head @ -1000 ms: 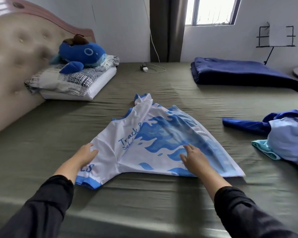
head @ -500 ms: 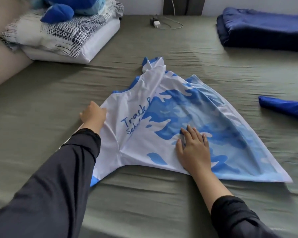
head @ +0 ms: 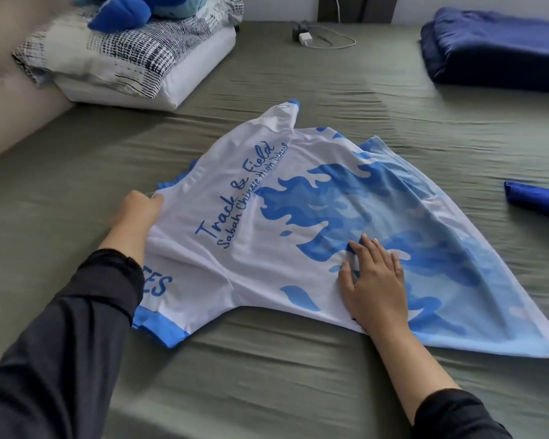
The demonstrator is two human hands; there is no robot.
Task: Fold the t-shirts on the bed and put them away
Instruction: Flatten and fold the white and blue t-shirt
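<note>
White-and-blue t-shirt (head: 298,236) spread mid-bed (head: 267,384), already doubled lengthwise, sleeve toward near edge. Left hand (head: 137,213) curled, pinching shoulder-side fabric edge, likely to tension cloth for next fold. Right hand (head: 373,280) flat, fingers straight, pressing lower body panel as anchor against sliding. Further blue garment (head: 536,204) at right, unfolded. Pillows (head: 133,61), folded navy blanket (head: 495,49), charger (head: 305,38) well apart.
</note>
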